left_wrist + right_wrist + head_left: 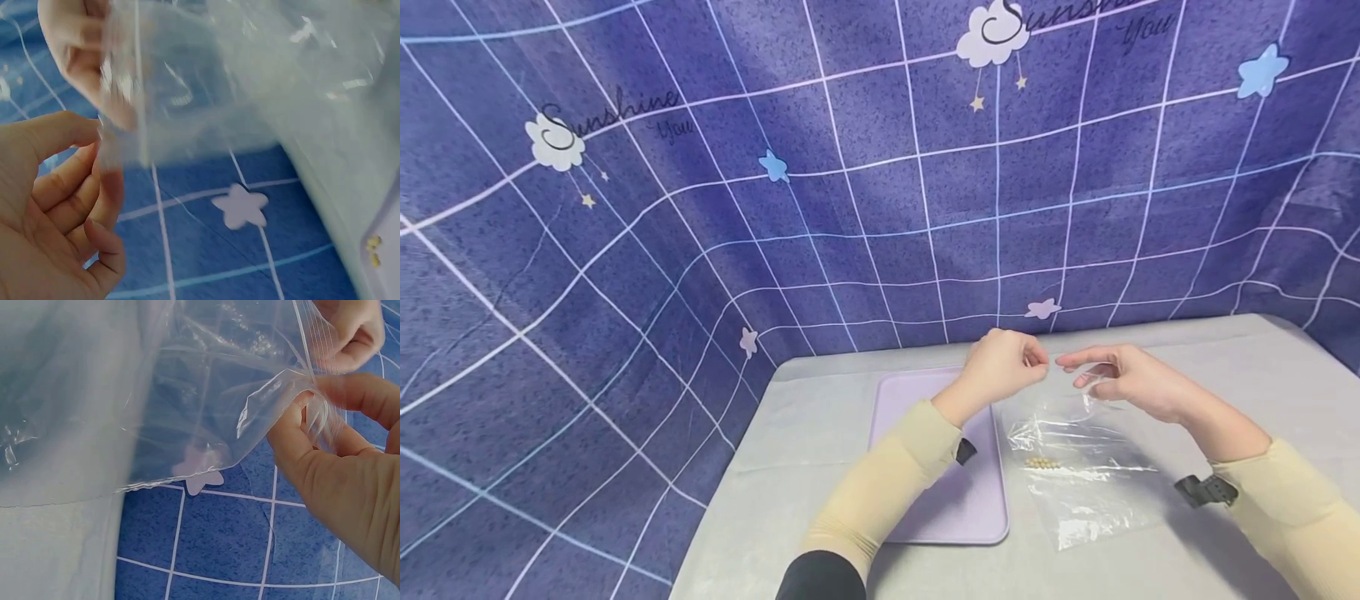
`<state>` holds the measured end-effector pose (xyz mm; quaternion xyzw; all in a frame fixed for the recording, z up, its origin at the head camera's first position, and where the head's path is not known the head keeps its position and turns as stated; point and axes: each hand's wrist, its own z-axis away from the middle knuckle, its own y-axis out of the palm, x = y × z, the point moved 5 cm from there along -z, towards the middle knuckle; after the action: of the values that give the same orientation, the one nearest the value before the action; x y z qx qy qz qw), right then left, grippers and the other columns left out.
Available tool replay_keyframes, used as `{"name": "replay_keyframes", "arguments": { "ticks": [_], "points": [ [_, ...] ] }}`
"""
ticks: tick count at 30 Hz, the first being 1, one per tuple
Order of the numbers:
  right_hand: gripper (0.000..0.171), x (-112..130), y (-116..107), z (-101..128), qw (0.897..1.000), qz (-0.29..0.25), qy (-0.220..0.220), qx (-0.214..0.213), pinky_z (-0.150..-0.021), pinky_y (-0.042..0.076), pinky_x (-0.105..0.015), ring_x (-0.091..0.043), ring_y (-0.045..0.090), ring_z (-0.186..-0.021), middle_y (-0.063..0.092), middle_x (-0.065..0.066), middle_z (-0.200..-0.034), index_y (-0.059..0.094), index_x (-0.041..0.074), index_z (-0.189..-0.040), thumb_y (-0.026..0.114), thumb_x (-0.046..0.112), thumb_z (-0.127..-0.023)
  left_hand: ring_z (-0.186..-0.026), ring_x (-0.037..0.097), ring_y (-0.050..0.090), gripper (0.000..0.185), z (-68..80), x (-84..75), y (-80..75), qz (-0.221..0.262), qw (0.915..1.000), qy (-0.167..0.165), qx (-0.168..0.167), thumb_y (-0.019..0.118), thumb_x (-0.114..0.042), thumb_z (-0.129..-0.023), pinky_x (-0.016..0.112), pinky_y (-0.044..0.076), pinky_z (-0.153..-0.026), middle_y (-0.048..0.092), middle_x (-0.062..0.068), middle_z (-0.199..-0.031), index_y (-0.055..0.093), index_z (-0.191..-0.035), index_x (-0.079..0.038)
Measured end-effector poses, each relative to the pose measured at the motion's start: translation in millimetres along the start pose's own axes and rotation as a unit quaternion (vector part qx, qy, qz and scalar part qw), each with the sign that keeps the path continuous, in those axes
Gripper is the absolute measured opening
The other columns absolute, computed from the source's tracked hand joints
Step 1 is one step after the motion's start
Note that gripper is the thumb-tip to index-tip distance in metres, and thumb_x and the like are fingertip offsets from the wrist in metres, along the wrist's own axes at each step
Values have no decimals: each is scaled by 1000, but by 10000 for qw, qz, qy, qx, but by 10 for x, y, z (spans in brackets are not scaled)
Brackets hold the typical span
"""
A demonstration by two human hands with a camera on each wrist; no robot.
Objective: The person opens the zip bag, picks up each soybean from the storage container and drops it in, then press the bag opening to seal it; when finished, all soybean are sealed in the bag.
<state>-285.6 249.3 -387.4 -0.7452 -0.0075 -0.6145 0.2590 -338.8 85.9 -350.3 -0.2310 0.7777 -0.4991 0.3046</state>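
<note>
Far side and left closed off by the backdrop (880, 208). Open tabletop (1262, 367) is left right of the bag (1082, 467) and in front of the tray (940, 500). The gap between tray and bag is narrow. Beads (1042, 462) lie inside the bag.

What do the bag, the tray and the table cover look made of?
Bag: thin clear plastic film, glossy; it crinkles, glints and shows a ribbed zip strip at the mouth, pinched by both hands.
Tray: probably moulded plastic, matte lilac, with rounded corners and a raised rim.
Table cover: looks like grey cloth or sheet, with faint creases.
</note>
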Motion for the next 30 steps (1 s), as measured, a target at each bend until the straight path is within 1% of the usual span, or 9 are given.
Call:
{"name": "replay_keyframes", "arguments": {
  "ticks": [5, 7, 11, 14, 18, 21, 24, 27, 30],
  "points": [
    [60, 8, -4, 10, 10000, -83, 24, -36, -80, 55, -28, -13, 63, -100, 59, -10, -127, 44, -12, -132, 57, -11, -74, -64, -9, 54, 8, 35, -209, 99, -566, 9972, 446, 193, 68, -31, -81, 10, 38, -50, 66, -22, -77, 73, -88, -32],
    [60, 13, 0, 12, 9999, -137, 19, -27, -81, 55, -29, -13, 63, -100, 59, -9, -126, 43, -13, -132, 57, -11, -73, -68, -8, 56, 9, 40, -246, 157, -852, 9944, 559, 282, 68, -32, -81, 10, 38, -52, 66, -23, -79, 73, -88, -33],
    [60, 25, 8, 15, 9998, -195, -53, 34, -81, 55, -29, -13, 63, -100, 62, -2, -123, 42, -14, -132, 57, -11, -74, -75, -6, 58, 10, 50, -268, 237, -1232, 9898, 566, 426, 67, -35, -81, 14, 40, -56, 65, -26, -82, 72, -90, -36],
    [60, 32, 10, 19, 9997, -204, -123, 58, -81, 55, -29, -12, 63, -99, 63, 4, -118, 42, -15, -132, 57, -12, -74, -77, -7, 58, 12, 51, -270, 249, -1272, 9894, 536, 447, 67, -38, -81, 15, 41, -57, 65, -26, -83, 71, -92, -37],
    [59, 21, 6, 24, 9998, -178, -109, 29, -81, 55, -28, -11, 63, -99, 63, -1, -119, 43, -14, -131, 57, -11, -74, -74, -7, 57, 14, 36, -262, 199, -858, 9939, 619, 320, 70, -40, -81, 11, 40, -55, 66, -22, -82, 72, -93, -33],
    [58, 13, 5, 25, 9999, -98, -69, -2, -81, 54, -27, -11, 63, -99, 61, -5, -123, 44, -13, -132, 58, -10, -75, -67, -8, 55, 14, -10, -196, 97, -264, 9980, 562, 89, 70, -38, -82, 9, 40, -53, 67, -19, -80, 73, -92, -29],
    [57, 21, 9, 27, 10000, -22, -74, 2, -81, 54, -27, -9, 63, -98, 61, 4, -122, 45, -13, -131, 58, -10, -76, -66, -9, 55, 11, -86, -35, -44, 405, 9987, 205, -252, 69, -37, -84, 9, 42, -56, 68, -18, -81, 72, -91, -29],
    [57, 35, 14, 34, 10000, 24, -81, 33, -81, 54, -28, -8, 62, -98, 60, 18, -117, 45, -12, -132, 56, -11, -75, -69, -8, 59, 9, -171, 186, -178, 989, 9933, -212, -565, 71, -35, -83, 12, 46, -62, 70, -17, -83, 72, -89, -28],
    [57, 49, 13, 44, 9999, 74, -94, 6, -80, 54, -28, -6, 62, -97, 59, 23, -114, 46, -11, -131, 56, -11, -75, -72, -6, 61, 8, -249, 443, -208, 1177, 9892, -522, -700, 72, -34, -83, 16, 48, -68, 71, -16, -83, 72, -87, -27]
  ]
}}
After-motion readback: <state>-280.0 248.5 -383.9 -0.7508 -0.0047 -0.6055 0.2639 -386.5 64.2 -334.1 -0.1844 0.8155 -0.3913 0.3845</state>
